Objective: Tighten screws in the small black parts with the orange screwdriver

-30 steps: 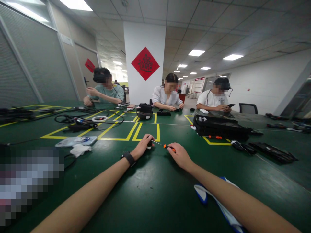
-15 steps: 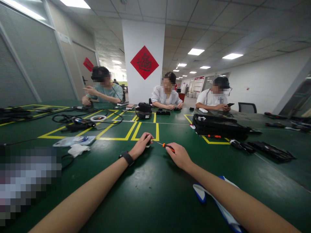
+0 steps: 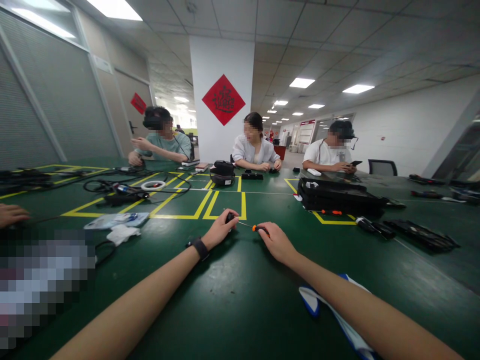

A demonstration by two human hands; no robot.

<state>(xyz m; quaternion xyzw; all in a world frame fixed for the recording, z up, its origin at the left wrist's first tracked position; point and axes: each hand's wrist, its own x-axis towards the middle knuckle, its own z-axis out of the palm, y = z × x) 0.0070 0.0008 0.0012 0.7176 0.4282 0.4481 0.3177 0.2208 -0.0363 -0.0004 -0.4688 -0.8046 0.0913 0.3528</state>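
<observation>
green table (image 3: pixel 240 310), orange-collared screwdriver (image 3: pixel 255 228) clasped in right fingers (image 3: pixel 271 231)

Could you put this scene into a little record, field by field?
Left hand: holds small black object
Right hand: holds orange-and-black screwdriver, pointing toward left hand
Contact between them: too small to tell
Left wrist: dark wristband
Surface: green table, yellow lines
Near left arm: crumpled white material
Beyond right hand: bulky black equipment
Across table: three people

No text is legible (the red diamond sign (image 3: pixel 224 85) on the white pillar (image 3: pixel 221 55) bears blurred dark characters (image 3: pixel 224 101)).
</observation>
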